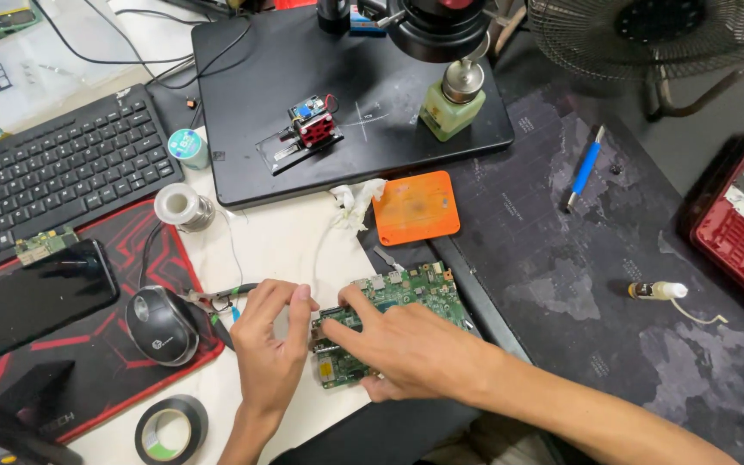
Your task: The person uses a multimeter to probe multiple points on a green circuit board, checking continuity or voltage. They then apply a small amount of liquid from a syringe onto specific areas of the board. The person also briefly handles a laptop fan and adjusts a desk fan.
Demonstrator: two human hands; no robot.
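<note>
Cluttered with repair gear, the counter (286, 250) carries a black keyboard (53, 172) at the upper left, a black mouse (161, 325) on a red-and-black mouse pad (88, 379), a dark phone (32, 297), a roll of black tape (171, 429) and a spool of solder wire (181, 207). Farther back sits a black microscope base plate (269, 86) with a small red-and-blue clamp fixture (310, 127) and a pale green dispenser bottle (452, 105). An orange pad (416, 207) lies just beside crumpled white tissue (356, 202).

At the near edge, a green circuit board (411, 288) lies flat on the counter, partly under the person's hands. The right hand (411, 349) rests across the board, palm down, its fingers spread apart and pressing on the board's left part. The left hand (270, 344) meets the board's left edge; its thumb and forefinger are pinched together on something small there, too hidden to name. Tweezers (217, 299) lie just beside the left hand, near the mouse.

To work well here, I judge the pressing hand should keep the board flat and steady while the pinching fingers pull or seat the small part straight, without twisting, and stay off the fine components. On the dark world-map mat (579, 275) to the right lie a blue pen-like tool (586, 168) and a small white bottle (660, 291).
</note>
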